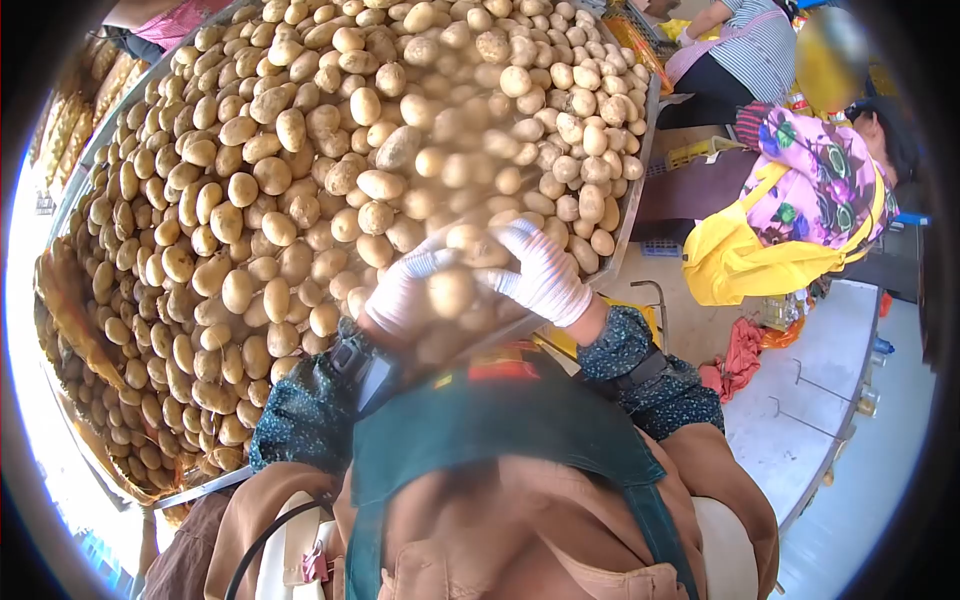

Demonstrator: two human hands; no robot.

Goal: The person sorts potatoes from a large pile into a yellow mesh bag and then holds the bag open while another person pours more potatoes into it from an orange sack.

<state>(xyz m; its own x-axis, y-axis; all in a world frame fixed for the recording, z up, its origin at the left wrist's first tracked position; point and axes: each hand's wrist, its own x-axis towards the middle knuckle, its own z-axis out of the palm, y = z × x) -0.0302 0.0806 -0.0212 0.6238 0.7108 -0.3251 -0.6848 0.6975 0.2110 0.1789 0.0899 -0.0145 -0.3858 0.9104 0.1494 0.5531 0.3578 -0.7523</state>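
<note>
A big table sits in front of you, and it is piled high with a heap of potatoes. The heap fills most of what you see, from the far edge right down to your chest. Past the right side of the table, a person in a flowery top and a yellow apron bends over. Another person in a striped top is farther back, near the top corner. A white bench is low on your right, with a red cloth at its near end. You wear a green apron and dark sleeves with dots. Both of your hands have white gloves on and are close together at the near edge of the heap. Your left hand lies on the potatoes with its fingers bent over them. Your right hand is curled over the potatoes too, fingers spread a bit. One blurry potato is right between your two hands, touching or almost touching both. You seem to cup it, but it is too blurry to tell if either hand really grips it.
</note>
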